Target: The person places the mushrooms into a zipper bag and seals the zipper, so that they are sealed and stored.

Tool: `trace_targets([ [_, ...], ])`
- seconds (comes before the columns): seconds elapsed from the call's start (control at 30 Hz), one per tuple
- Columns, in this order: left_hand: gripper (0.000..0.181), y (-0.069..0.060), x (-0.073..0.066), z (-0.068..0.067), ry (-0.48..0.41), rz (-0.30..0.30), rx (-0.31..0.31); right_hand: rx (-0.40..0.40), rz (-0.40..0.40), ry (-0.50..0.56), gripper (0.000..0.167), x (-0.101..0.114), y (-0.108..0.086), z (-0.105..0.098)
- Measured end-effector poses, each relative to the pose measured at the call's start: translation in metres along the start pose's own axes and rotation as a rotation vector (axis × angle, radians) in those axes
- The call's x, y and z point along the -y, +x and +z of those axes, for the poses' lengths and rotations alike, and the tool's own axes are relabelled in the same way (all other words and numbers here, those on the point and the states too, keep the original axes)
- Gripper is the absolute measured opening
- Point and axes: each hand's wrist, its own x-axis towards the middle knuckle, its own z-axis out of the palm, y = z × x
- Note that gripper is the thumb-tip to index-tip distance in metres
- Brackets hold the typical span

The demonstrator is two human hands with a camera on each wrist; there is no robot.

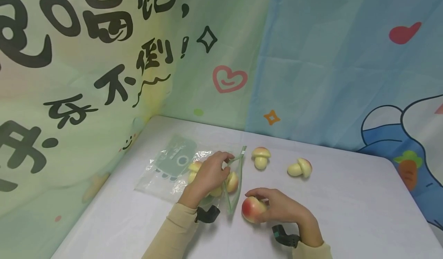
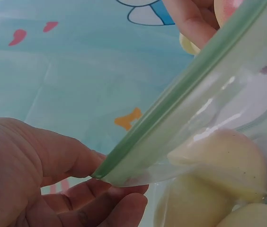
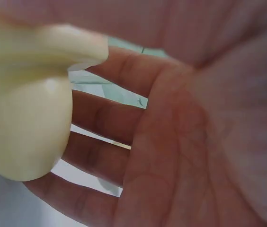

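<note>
My left hand (image 1: 212,172) pinches the green zip edge of a clear plastic bag (image 2: 181,97) between thumb and fingers, and the bag's mouth gapes toward the right. Several toy mushrooms (image 2: 228,165) lie inside the bag, partly hidden by the hand in the head view. Just right of the opening, my right hand (image 1: 282,207) grips another toy mushroom (image 1: 252,209) with a red and yellow cap. Its pale stem (image 3: 27,123) shows in the right wrist view, with the fingers curled behind it and the thumb across the cap.
Two more toy mushrooms lie beyond the right hand: one upside-down-looking mushroom (image 1: 261,158) near the bag and one on its side (image 1: 300,168) farther right. A white table (image 1: 360,197) carries everything. Printed cloth (image 1: 311,78) hangs behind and at the left.
</note>
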Motion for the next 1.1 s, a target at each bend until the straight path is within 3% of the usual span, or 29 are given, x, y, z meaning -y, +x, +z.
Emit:
trace_targets([
  [0.23, 0.033, -0.001, -0.001, 0.000, -0.002, -0.004, 0.004, -0.044, 0.022, -0.018, 0.058, -0.003, 0.000, -0.002],
  [0.77, 0.034, 0.000, 0.000, -0.003, -0.020, 0.006, 0.014, -0.488, 0.054, 0.053, 0.062, -0.020, 0.001, -0.009],
  [0.97, 0.034, 0.000, 0.002, -0.005, -0.011, 0.022, 0.007, -0.607, 0.041, 0.129, 0.063, -0.020, 0.010, -0.004],
  [1.1, 0.033, -0.001, 0.001, -0.006, -0.011, 0.020, 0.006, -0.641, 0.039, 0.149, 0.064, -0.012, 0.020, 0.006],
])
